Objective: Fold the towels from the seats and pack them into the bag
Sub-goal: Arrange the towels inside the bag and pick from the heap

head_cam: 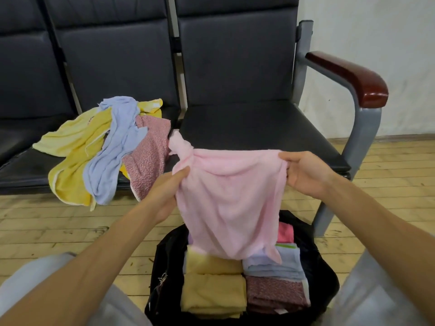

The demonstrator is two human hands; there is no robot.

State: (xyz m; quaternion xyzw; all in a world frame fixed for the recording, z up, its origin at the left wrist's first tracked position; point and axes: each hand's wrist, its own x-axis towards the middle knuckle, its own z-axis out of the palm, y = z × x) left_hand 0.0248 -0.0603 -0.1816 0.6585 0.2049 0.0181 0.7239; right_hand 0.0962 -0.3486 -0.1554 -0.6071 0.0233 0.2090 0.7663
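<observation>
**Pink towel held out between both grips, over the bag**

- The left grip (166, 191) pinches the pink towel (226, 203) at one upper edge, with the thumb on top of the cloth. The right grip (303, 172) pinches the opposite upper corner.
- The towel hangs slack between the two grips. Its lower edge dips toward the bag (162, 262), which sits open on the floor directly below them. A bunched tail of the towel pokes up just beyond the left grip.
- Inside the bag we see folded towels (211, 288) lying in neat stacks.
- Beyond and outward of the left grip, a loose pile (106, 147) of yellow, blue and patterned towels lies on the seat (247, 130), unfolded.
- We judge the step in hand to be opening this towel out for its first fold, since no fold shows in it yet. The task looks partway done, with the pile left to handle.
- The next move calls for drawing the top edge taut and shaking out the bunched tail. Then the two grips come together to halve the cloth before it is lowered into the bag.
</observation>
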